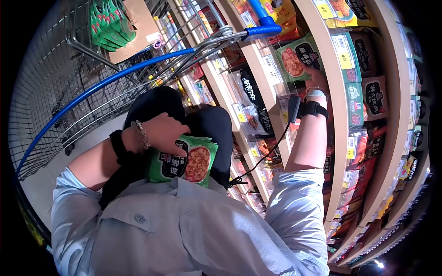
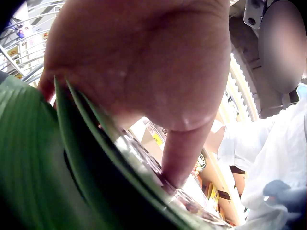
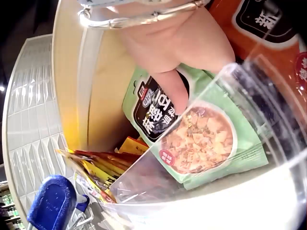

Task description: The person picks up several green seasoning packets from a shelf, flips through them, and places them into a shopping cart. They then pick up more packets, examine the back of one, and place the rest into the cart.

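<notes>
My left hand [image 1: 163,132] grips a small stack of green food packets [image 1: 195,166] over my lap, thumb across the printed front. Edges of several packets [image 2: 29,143] fan out beneath the palm in the left wrist view. At the shelf, my right hand [image 1: 316,79] pinches a matching green packet [image 3: 204,139], its thumb lying on the front by the black label and its other fingers hidden behind. A picture of diced food in a bowl fills the packet's face. The packet stands behind a clear plastic shelf guard [image 3: 158,167].
A wire shopping cart [image 1: 50,87] with a blue handle [image 1: 119,73] stands at the left. Inside it are more green packets [image 1: 110,25] and a cardboard box [image 1: 138,30]. Shelves [image 1: 338,138] with price tags and packets line the right. A black cable [image 1: 262,158] hangs from the right wrist.
</notes>
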Action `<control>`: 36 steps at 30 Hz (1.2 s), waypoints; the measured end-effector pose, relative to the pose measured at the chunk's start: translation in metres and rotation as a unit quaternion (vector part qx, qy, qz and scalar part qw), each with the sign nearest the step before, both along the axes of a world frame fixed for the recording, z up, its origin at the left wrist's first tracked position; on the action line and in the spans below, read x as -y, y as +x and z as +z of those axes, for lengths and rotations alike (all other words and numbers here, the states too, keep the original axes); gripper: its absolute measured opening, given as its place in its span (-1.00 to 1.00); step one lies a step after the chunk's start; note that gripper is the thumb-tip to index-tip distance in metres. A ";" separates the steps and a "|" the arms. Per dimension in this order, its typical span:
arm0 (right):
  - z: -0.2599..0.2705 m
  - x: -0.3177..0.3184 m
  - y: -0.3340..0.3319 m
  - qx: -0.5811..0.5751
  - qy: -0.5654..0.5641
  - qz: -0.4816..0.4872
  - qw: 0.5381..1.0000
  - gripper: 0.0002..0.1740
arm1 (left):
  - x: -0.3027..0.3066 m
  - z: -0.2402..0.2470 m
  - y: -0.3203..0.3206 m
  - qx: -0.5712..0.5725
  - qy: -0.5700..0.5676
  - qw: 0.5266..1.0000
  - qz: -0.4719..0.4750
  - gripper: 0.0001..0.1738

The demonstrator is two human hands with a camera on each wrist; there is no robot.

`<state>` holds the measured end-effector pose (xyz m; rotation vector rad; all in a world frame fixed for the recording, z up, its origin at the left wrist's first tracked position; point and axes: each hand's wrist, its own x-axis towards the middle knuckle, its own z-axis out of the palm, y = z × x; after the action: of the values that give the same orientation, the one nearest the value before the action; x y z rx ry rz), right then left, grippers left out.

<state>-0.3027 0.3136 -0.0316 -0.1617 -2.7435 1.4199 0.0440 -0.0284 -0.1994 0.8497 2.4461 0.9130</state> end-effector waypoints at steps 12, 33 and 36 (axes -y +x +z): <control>0.000 -0.006 -0.026 -0.073 0.074 -0.061 0.993 -0.58 | 0.004 -0.007 -0.007 0.017 0.005 1.000 0.006 -0.29; 0.018 0.031 0.011 -0.030 -0.074 -0.143 0.986 -0.71 | 0.014 -0.013 -0.009 -0.006 0.040 0.998 0.041 -0.36; 0.016 0.025 -0.002 -0.028 -0.172 -0.083 0.981 -0.72 | 0.013 -0.012 -0.009 0.000 0.037 0.998 0.042 -0.36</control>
<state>-0.3048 0.2883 -0.0153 -0.3471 -2.3553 1.8034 0.0348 -0.0414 -0.2117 0.7773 2.4775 1.0386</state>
